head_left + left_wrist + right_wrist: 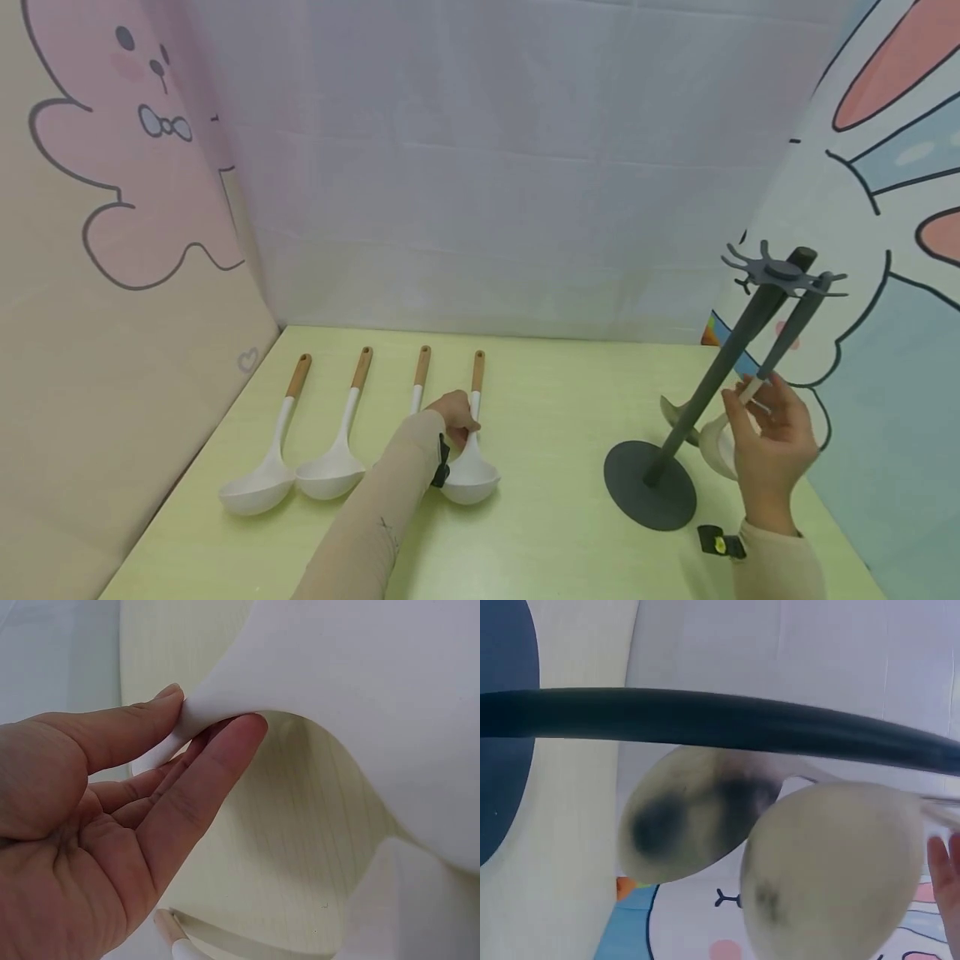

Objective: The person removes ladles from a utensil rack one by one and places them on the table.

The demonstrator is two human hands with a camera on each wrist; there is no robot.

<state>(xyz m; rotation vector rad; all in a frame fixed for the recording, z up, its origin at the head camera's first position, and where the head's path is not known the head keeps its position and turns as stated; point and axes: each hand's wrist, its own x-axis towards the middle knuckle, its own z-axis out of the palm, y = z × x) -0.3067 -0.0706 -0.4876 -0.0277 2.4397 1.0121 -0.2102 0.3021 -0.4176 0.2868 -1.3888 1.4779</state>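
My left hand point(457, 414) pinches the white neck of a ladle point(472, 479) with a wooden handle, rightmost in a row on the table. In the left wrist view the thumb and fingertips meet at that neck, beside the large white bowl. My right hand point(776, 437) has thumb and fingers about the pale neck of a ladle point(718, 447) with a dark grey handle. That handle's top overlaps the hooks of a dark utensil stand point(720, 379). Another ladle point(686, 817) hangs behind the pole.
Left of my left hand lie more white ladles point(258, 492) with wooden handles, one partly hidden by my forearm. The stand's round base point(651, 487) sits on the pale table point(562, 400). Cloth walls point(517, 183) with cartoon prints enclose the back and sides.
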